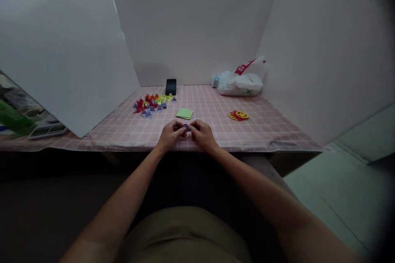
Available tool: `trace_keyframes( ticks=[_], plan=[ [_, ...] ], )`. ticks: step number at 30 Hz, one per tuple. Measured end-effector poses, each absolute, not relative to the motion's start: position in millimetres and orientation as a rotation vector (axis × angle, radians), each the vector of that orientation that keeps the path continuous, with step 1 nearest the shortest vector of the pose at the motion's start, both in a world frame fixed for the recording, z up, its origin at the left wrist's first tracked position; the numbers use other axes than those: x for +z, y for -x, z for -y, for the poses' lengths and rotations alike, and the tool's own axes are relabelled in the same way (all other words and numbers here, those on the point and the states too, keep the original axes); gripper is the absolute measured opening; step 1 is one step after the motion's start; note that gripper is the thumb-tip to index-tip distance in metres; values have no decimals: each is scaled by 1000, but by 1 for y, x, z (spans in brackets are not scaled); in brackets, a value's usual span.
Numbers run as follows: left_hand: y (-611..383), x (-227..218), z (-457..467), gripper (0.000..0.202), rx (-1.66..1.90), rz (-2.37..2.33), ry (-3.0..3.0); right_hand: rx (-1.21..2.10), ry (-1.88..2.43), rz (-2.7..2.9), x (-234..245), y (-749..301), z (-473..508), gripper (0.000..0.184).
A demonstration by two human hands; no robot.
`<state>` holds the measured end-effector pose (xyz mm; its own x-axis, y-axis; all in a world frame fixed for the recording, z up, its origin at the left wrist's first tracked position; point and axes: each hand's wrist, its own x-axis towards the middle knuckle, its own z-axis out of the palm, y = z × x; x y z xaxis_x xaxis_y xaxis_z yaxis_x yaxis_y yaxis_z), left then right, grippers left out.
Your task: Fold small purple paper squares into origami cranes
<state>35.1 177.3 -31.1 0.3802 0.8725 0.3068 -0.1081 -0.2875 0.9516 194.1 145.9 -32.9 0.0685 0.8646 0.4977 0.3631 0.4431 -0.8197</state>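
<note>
Paper (pixel 187 128), purple and folded, sits over the worktop (pixel 265 129) near its front edge, in the narrow fingertip grip of left hand (pixel 170 134) and right hand (pixel 202 134); probably light and easily creased, best pinched gently by its edges.

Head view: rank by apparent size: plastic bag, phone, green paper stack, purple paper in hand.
1. Plastic bag
2. Phone and green paper stack: too alike to rank
3. Purple paper (visible part)

White panels (pixel 197 20) stand around a counter (pixel 210 104) covered in pink checked cloth (pixel 268 129); pale tiled floor (pixel 327 197) shows at right.
</note>
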Motion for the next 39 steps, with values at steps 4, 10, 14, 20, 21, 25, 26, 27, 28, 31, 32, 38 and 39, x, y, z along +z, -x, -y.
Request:
trace_keyframes(
  ticks=[4, 10, 14, 20, 21, 25, 26, 27, 28, 31, 32, 38, 39],
  plan=[
    [-35, -30, -177, 20, 1139, -729, -1537, 509, 1135, 1507, -34, -194, -146, 12],
    [-36, -32, -178, 22, 1159, -733, -1524, 482, 1143, 1506, -36, -194, -147, 12],
    [-37, -33, -179, 20, 1179, -749, -1537, 473, 1142, 1508, -36, -194, -147, 12],
    [-36, -33, -178, 20, 1205, -789, -1571, 472, 1135, 1513, -35, -193, -146, 13],
    [-36, -33, -178, 20, 1208, -795, -1576, 474, 1135, 1515, -35, -193, -146, 13],
    [-36, -34, -178, 19, 1217, -813, -1593, 483, 1142, 1514, -33, -193, -145, 13],
    [-36, -34, -178, 18, 1219, -817, -1597, 487, 1144, 1513, -33, -193, -145, 13],
    [-36, -34, -179, 18, 1222, -821, -1602, 491, 1146, 1514, -33, -193, -145, 13],
    [-36, -35, -179, 18, 1224, -824, -1607, 495, 1147, 1514, -33, -193, -145, 13],
    [-36, -36, -179, 17, 1231, -834, -1625, 505, 1145, 1517, -34, -193, -145, 13],
    [-36, -36, -179, 16, 1234, -837, -1631, 508, 1144, 1519, -34, -193, -145, 14],
    [-36, -33, -176, 16, 1250, -850, -1649, 517, 1144, 1529, -33, -194, -145, 17],
    [-36, -32, -176, 16, 1252, -853, -1651, 516, 1144, 1531, -33, -194, -145, 17]
  ],
)
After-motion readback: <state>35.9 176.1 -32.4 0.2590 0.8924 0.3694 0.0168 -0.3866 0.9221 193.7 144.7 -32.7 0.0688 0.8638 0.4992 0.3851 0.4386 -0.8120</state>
